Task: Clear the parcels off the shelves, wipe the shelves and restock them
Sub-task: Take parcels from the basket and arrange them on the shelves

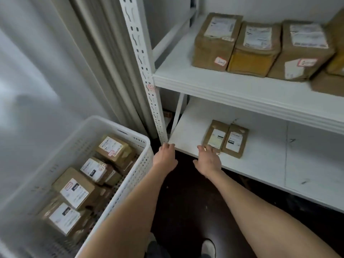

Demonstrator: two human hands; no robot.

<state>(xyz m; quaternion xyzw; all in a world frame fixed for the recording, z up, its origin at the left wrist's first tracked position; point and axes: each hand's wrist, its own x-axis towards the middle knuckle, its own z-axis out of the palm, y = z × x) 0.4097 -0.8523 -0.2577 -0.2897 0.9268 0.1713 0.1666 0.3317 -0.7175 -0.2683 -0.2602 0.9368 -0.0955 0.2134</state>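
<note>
Left hand [164,157]: fingertips vanish over the lower shelf [260,164] corner, grip unclear. Right hand [208,161]: fingers apart, touching a flat brown labelled parcel [216,135].

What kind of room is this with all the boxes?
Probably a parcel storeroom: labelled brown parcels sit on white metal shelves, and a white plastic basket beside them holds more.

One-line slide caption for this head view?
Head view: right hand reaches two small parcels on the lower shelf, left hand at its front corner; white basket of parcels at left.
</note>
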